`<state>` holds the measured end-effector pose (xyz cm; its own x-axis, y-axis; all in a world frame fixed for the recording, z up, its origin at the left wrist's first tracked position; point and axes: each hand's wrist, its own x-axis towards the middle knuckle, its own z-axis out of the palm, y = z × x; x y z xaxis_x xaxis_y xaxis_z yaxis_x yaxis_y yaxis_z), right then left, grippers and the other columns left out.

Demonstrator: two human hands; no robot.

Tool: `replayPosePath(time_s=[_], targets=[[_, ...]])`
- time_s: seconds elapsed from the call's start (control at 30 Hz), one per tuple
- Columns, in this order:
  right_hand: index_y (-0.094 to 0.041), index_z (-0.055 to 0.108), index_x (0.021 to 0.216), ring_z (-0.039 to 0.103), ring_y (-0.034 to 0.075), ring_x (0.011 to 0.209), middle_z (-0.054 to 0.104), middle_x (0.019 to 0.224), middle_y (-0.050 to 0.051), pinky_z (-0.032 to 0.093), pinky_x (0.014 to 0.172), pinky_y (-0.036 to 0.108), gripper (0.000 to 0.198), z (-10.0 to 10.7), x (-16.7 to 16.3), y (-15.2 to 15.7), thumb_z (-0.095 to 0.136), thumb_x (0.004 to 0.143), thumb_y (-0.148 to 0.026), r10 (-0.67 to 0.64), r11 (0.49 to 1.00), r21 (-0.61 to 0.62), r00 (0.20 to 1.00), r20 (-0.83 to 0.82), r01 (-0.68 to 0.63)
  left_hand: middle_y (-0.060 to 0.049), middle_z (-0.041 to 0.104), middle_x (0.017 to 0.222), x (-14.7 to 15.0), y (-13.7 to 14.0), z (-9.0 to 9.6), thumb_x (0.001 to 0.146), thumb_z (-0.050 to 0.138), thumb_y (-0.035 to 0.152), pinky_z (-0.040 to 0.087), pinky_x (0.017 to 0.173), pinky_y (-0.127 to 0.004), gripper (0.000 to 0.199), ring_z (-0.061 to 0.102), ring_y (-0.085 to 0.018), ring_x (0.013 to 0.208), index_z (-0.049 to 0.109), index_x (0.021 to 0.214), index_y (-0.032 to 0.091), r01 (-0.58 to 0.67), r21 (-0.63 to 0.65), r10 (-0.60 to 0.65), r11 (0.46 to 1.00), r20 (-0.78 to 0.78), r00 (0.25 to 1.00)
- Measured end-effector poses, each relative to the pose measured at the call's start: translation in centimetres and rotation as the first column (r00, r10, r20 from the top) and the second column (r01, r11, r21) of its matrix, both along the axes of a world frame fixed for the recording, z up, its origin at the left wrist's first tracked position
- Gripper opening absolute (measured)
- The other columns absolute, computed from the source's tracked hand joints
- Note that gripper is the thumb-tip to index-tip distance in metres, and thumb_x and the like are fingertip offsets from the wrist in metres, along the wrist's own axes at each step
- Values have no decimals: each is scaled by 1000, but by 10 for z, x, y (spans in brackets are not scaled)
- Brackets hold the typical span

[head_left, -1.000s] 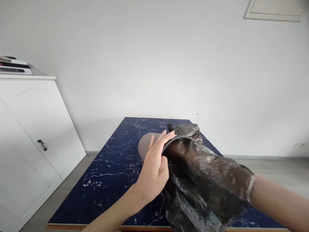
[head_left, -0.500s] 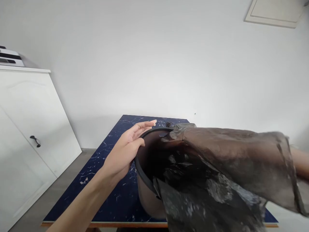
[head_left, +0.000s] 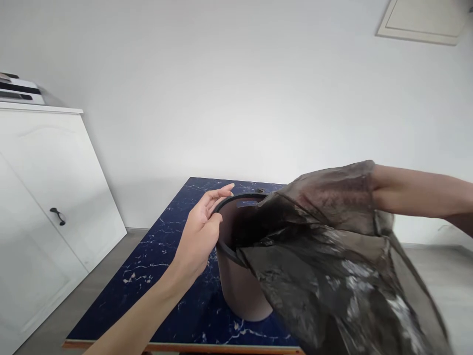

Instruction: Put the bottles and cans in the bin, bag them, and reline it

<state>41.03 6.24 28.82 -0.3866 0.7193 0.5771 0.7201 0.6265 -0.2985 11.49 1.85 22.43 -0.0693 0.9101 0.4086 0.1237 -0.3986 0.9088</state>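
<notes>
A grey-brown trash can (head_left: 244, 291) with a dark rim stands on the table, its mouth tipped partly toward me. My left hand (head_left: 203, 222) grips the rim on the left, thumb at the inner side and fingers along the outside. A thin black trash bag (head_left: 332, 276) droops over the right side of the can and down past the table edge, with part of it inside the mouth. Through the plastic my right hand (head_left: 314, 197) shows dimly, inside the bag beside the can's mouth. Its fingers are hidden by the folds.
The dark blue marbled table (head_left: 144, 281) has a wooden front edge. Behind the can lies a small dark item (head_left: 260, 190), too small to name. A white cabinet (head_left: 44, 197) stands at left with a black-and-white object (head_left: 22, 91) on top. A white wall (head_left: 236, 98) rises behind.
My right arm, covered by the bag up to the wrist area, has swung up and farther back. More bare forearm shows, and the bag hangs lower at right. My left hand keeps the rim.
</notes>
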Motion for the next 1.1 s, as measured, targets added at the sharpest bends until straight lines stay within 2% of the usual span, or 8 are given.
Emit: replayPosePath(time_s=[0.3,0.43,0.53,0.67,0.73,0.8,1.0,1.1], targets=[[-30,76,130,74,34,109,79,120,13,57,89,45,56,26,32,8,80,86,-65,94,995,-32,972,217,-89,-6,62,156,-4,29,-2,81,41,2,50,123,-53,46,49,-28,154,63,115,24,-116,58,115,992,29,993],[-27,74,84,68,26,72,75,80,8,48,68,41,40,30,14,13,61,100,-62,91,988,92,942,323,-127,-7,61,155,-3,35,-6,81,40,1,48,124,-55,50,51,-27,153,62,119,25,-116,38,116,992,1,993],[-27,68,76,61,20,55,71,67,4,47,60,38,46,33,-15,12,58,100,-65,109,992,-80,989,100,-101,-8,57,156,1,31,-6,91,42,2,41,128,-58,42,47,-27,154,61,120,27,-172,189,188,967,-70,980],[-27,73,102,71,21,66,81,100,9,58,61,38,50,40,-57,11,57,98,-74,268,791,-442,888,-374,-424,-5,58,143,9,10,8,101,48,7,40,128,-56,30,50,-26,148,60,113,31,-214,749,439,627,-113,891],[-26,72,119,76,26,89,78,122,12,64,73,41,62,44,-75,10,49,98,-80,353,642,-478,785,-509,-599,-4,63,137,14,-2,21,99,48,6,47,122,-55,35,58,-27,139,59,116,34,-7,876,441,482,-235,866],[-25,71,130,73,30,111,75,132,12,64,90,45,74,48,-89,9,41,98,-85,400,558,-481,727,-558,-676,-3,68,138,18,-10,35,99,47,7,49,119,-53,40,63,-27,134,58,126,35,239,867,384,438,-421,822],[-26,75,128,66,31,131,74,137,11,53,115,50,73,44,-98,11,45,97,-85,392,576,-443,708,-588,-687,-10,68,146,21,0,55,114,29,48,40,123,-49,46,62,-28,138,51,147,26,389,734,355,557,-634,687],[-27,79,124,68,32,129,78,129,10,54,114,51,62,38,-93,17,55,98,-78,450,563,-411,683,-576,-717,-10,79,119,13,9,54,114,24,55,47,108,-46,56,73,-26,107,61,139,20,353,677,352,645,-674,650]])
